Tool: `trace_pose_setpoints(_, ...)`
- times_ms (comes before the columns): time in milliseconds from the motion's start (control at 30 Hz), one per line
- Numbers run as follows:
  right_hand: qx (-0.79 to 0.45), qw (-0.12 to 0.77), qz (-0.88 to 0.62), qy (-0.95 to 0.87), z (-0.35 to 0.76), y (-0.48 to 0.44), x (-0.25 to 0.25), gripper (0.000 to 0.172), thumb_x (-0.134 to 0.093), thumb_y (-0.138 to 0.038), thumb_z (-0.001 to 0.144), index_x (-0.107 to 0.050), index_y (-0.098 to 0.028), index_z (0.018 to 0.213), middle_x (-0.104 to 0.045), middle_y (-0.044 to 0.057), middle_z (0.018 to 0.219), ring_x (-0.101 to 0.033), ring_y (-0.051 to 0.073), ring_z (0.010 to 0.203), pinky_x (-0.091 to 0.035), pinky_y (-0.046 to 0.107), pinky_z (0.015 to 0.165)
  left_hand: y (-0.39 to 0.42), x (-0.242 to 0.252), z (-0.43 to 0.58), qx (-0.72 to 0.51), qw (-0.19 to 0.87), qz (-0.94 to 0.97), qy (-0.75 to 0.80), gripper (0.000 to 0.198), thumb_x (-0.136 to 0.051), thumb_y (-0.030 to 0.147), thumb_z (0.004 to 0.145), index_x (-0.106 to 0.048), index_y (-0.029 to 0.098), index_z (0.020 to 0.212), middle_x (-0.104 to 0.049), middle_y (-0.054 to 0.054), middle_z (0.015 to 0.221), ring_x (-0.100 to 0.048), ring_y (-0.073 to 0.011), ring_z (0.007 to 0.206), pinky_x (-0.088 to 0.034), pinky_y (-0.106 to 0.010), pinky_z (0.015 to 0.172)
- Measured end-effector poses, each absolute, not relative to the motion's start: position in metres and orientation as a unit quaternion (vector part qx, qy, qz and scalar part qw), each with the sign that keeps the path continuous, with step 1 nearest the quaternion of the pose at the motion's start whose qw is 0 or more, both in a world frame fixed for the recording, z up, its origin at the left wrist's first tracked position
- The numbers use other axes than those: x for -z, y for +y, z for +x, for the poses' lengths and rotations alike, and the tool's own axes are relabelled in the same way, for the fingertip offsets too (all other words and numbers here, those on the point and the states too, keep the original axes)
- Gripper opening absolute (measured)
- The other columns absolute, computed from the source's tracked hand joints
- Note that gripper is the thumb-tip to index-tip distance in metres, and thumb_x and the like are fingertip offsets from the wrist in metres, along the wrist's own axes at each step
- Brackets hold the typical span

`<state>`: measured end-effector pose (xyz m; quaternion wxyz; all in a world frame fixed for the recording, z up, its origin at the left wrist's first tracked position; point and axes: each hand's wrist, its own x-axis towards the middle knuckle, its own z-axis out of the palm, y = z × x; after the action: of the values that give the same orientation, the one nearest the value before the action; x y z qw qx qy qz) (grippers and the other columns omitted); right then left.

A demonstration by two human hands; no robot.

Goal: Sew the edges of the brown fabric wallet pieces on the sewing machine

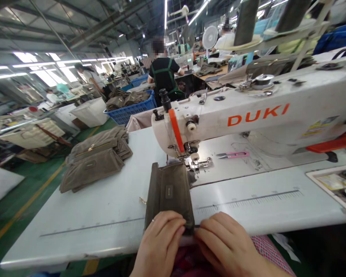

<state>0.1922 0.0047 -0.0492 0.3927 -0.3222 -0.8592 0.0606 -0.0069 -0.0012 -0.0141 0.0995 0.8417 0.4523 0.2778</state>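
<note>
A dark olive-brown fabric piece (pixel 177 188) with a small label patch lies on the machine table, its far end at the presser foot (pixel 194 161) of the sewing machine (pixel 219 111). My left hand (pixel 164 238) rests on its near end, fingers closed on the fabric. With fingertips pinched together, my right hand (pixel 225 238) grips the near right corner of the same piece. A metal zipper pull (pixel 142 200) sticks out on its left side. The underside of the piece and both thumbs are mostly hidden.
A stack of similar brown pieces (pixel 96 157) sits at the table's left. Pink thread snips (pixel 233 154) lie under the machine arm. Beyond the table stand a blue crate (pixel 135 113) of brown pieces and a person (pixel 165 75) seen from behind. Thread cones (pixel 246 23) stand above right.
</note>
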Motion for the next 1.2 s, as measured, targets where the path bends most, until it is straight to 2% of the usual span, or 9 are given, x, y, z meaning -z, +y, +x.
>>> trace_pose_setpoints(100,-0.059,0.38,-0.313,-0.868,0.194,0.004,0.048,0.016,-0.047,-0.012,0.092,-0.062,-0.014,0.099,-0.061,0.005,0.08,-0.048,0.017,0.068,-0.04,0.03,0.062,-0.003,0.018,-0.008,-0.293,0.122,0.832,0.455,0.02,-0.048,0.006,0.091,-0.059,0.017,0.103,-0.06,-0.005,0.099,-0.056,-0.0166,0.093,-0.049,-0.029,0.083)
trace_pose_setpoints(233,-0.072,0.394,-0.312,-0.862,0.195,0.003,0.046,0.017,-0.047,-0.008,0.091,-0.062,-0.015,0.089,-0.061,0.005,0.078,-0.05,0.017,0.069,-0.041,0.03,0.063,-0.004,0.016,-0.004,-0.303,0.113,0.845,0.427,0.022,-0.049,0.004,0.089,-0.06,0.016,0.104,-0.06,-0.006,0.099,-0.056,-0.0162,0.091,-0.049,-0.029,0.081)
trace_pose_setpoints(367,-0.074,0.401,-0.314,-0.857,0.197,0.004,0.045,0.019,-0.043,-0.012,0.094,-0.062,-0.014,0.097,-0.062,0.006,0.083,-0.05,0.017,0.07,-0.042,0.03,0.063,-0.003,0.012,-0.001,-0.304,0.101,0.844,0.429,0.021,-0.048,0.004,0.089,-0.06,0.015,0.103,-0.061,-0.007,0.097,-0.057,-0.0162,0.089,-0.05,-0.029,0.08)
trace_pose_setpoints(467,-0.072,0.39,-0.299,-0.868,0.198,0.005,0.044,0.021,-0.043,-0.011,0.094,-0.063,-0.014,0.09,-0.061,0.005,0.077,-0.05,0.016,0.067,-0.041,0.029,0.06,-0.004,0.012,0.0,-0.313,0.071,0.844,0.43,0.022,-0.049,0.005,0.089,-0.061,0.016,0.103,-0.062,-0.007,0.097,-0.057,-0.0163,0.088,-0.052,-0.029,0.079)
trace_pose_setpoints(533,-0.072,0.387,-0.292,-0.872,0.199,0.005,0.043,0.023,-0.042,-0.01,0.094,-0.063,-0.015,0.086,-0.06,0.004,0.073,-0.05,0.016,0.065,-0.041,0.029,0.059,-0.005,0.015,0.0,-0.307,0.034,0.857,0.412,0.023,-0.048,0.006,0.09,-0.063,0.017,0.104,-0.064,-0.006,0.097,-0.058,-0.0171,0.088,-0.052,-0.03,0.079)
trace_pose_setpoints(667,-0.071,0.39,-0.291,-0.871,0.2,0.003,0.042,0.022,-0.043,-0.009,0.093,-0.064,-0.014,0.09,-0.061,0.004,0.072,-0.052,0.017,0.066,-0.042,0.03,0.06,-0.006,0.018,0.002,-0.286,-0.025,0.878,0.384,0.027,-0.041,0.007,0.092,-0.064,0.015,0.102,-0.067,-0.006,0.093,-0.06,-0.0185,0.086,-0.053,-0.032,0.079)
trace_pose_setpoints(967,-0.11,0.405,-0.303,-0.855,0.205,0.001,0.041,0.019,-0.046,-0.008,0.092,-0.064,-0.015,0.091,-0.061,0.004,0.072,-0.052,0.016,0.066,-0.044,0.029,0.06,-0.004,0.013,-0.001,-0.23,-0.019,0.904,0.359,0.022,-0.045,0.012,0.092,-0.064,0.014,0.102,-0.068,-0.007,0.098,-0.061,-0.019,0.088,-0.054,-0.034,0.081)
trace_pose_setpoints(1100,-0.094,0.395,-0.313,-0.858,0.206,-0.001,0.039,0.018,-0.048,-0.011,0.093,-0.064,-0.014,0.099,-0.065,0.006,0.083,-0.057,0.016,0.074,-0.049,0.028,0.067,-0.006,0.021,-0.005,-0.243,-0.012,0.906,0.346,0.025,-0.042,0.008,0.093,-0.063,0.011,0.106,-0.068,-0.008,0.101,-0.062,-0.0185,0.088,-0.054,-0.032,0.08)
trace_pose_setpoints(1200,-0.061,0.406,-0.298,-0.862,0.204,0.002,0.039,0.02,-0.048,-0.011,0.093,-0.064,-0.012,0.104,-0.068,0.009,0.087,-0.061,0.017,0.075,-0.052,0.029,0.068,-0.006,0.021,-0.006,-0.23,-0.032,0.906,0.353,0.025,-0.041,0.009,0.094,-0.064,0.013,0.104,-0.069,-0.007,0.099,-0.063,-0.0174,0.086,-0.055,-0.031,0.079)
